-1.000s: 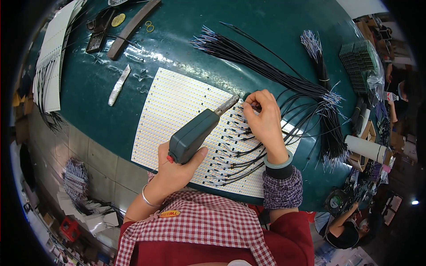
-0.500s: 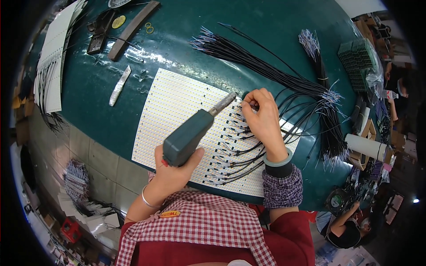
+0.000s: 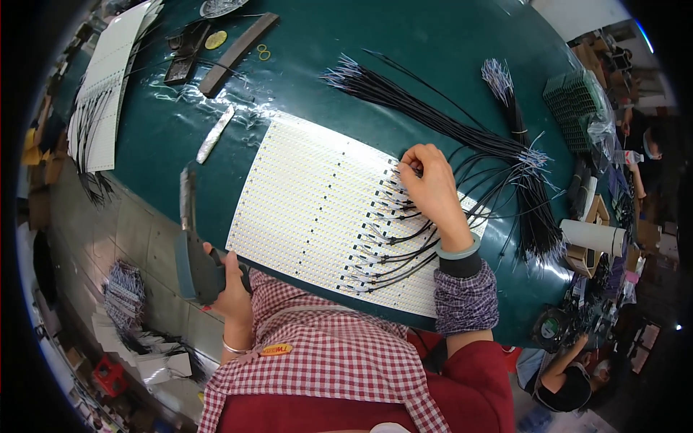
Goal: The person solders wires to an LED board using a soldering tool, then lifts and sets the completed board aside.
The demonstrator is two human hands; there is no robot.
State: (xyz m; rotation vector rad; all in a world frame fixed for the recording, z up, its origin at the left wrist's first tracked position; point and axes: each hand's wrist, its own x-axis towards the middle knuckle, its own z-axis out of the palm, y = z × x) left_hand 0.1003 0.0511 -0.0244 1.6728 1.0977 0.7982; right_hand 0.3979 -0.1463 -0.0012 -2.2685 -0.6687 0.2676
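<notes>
My left hand (image 3: 235, 297) grips a green pistol-shaped soldering gun (image 3: 192, 263), held off the table's near left edge with its metal tip pointing away from me. In front of me lies a white LED board (image 3: 289, 195) dotted with rows of small yellowish parts. Black wires (image 3: 397, 261) run from a line of joints on its right half. Over the board's far right edge, my right hand (image 3: 433, 186) is closed in a pinch on a black wire, mostly hidden by the fingers.
A bundle of black wires (image 3: 419, 105) with stripped ends lies beyond the board, and a second bundle (image 3: 543, 209) sits right. A silvery strip (image 3: 215, 135), a grey bar (image 3: 238, 54) and wired boards (image 3: 108, 94) lie left. Green stacked panels (image 3: 570, 101) stand far right. Co-workers are at right.
My left hand has drawn the soldering gun back from the board, leftward past the table edge, and turned its tip away from me. My right hand stays pinched at nearly the same spot.
</notes>
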